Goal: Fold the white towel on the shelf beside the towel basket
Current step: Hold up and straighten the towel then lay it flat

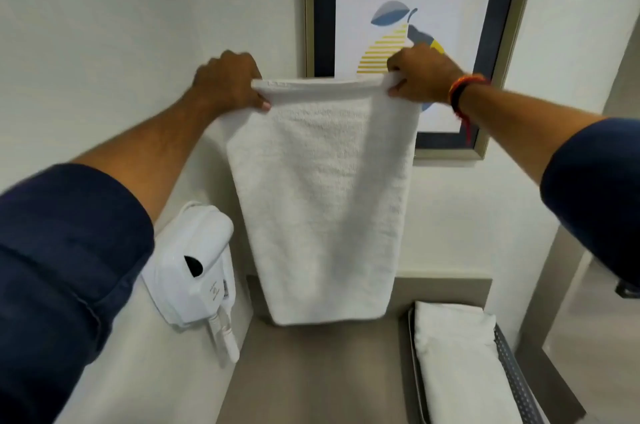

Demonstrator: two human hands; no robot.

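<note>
The white towel point(322, 201) hangs in the air in front of the wall, doubled over lengthwise, its lower edge just above the beige shelf point(311, 371). My left hand point(228, 80) grips its top left corner and my right hand point(420, 75) grips its top right corner, stretching the upper edge flat between them. The towel basket point(519, 385), a grey perforated metal one, sits at the right end of the shelf with a folded white towel point(457, 364) inside it.
A white wall-mounted hair dryer point(194, 271) with its cord hangs on the left wall next to the shelf. A framed picture point(415, 7) hangs on the back wall behind the towel. The shelf's raised back ledge point(446, 288) runs under the wall.
</note>
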